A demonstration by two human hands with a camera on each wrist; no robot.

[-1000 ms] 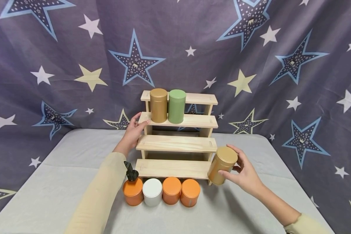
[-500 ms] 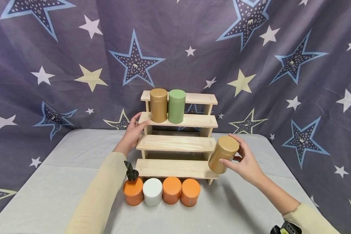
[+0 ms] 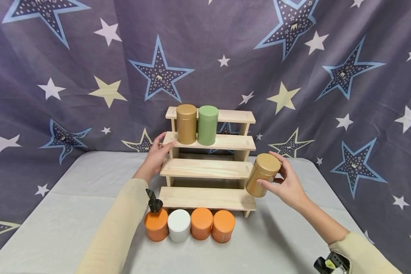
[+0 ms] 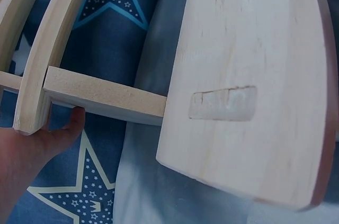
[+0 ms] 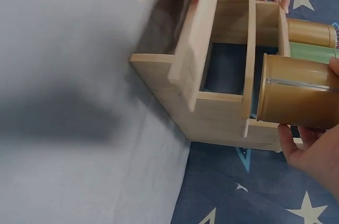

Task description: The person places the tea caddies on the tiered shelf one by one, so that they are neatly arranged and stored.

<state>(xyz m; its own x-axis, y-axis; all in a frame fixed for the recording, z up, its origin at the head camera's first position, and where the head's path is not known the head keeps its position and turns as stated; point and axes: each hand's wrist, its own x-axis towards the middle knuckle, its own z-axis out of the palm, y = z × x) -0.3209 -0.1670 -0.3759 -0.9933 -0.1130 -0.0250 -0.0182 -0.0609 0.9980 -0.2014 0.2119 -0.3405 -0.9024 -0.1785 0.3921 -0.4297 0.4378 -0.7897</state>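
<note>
In the head view a stepped wooden display rack (image 3: 207, 168) stands on the table. My left hand (image 3: 155, 158) grips the left end of its second board from the top, with the thumb (image 4: 77, 121) against the wood in the left wrist view. A tall gold tin (image 3: 261, 177) is held in my right hand (image 3: 290, 190), tilted, off the table at the rack's right end. Thumb and fingers wrap its side; its lid faces up. On the second board from the top, another gold tin (image 3: 186, 125) and a green tin (image 3: 207, 126) stand upright side by side at the left.
In front of the rack, a row of short tins lines the table: an orange tin (image 3: 156, 228), a white tin (image 3: 179, 228), and two more orange ones. The lower two boards hold nothing. A star-patterned curtain (image 3: 205, 49) hangs close behind and along both sides.
My right hand has raised the gold tin from low beside the bottom board to about the height of the second-lowest board. The left hand keeps its hold on the rack.
</note>
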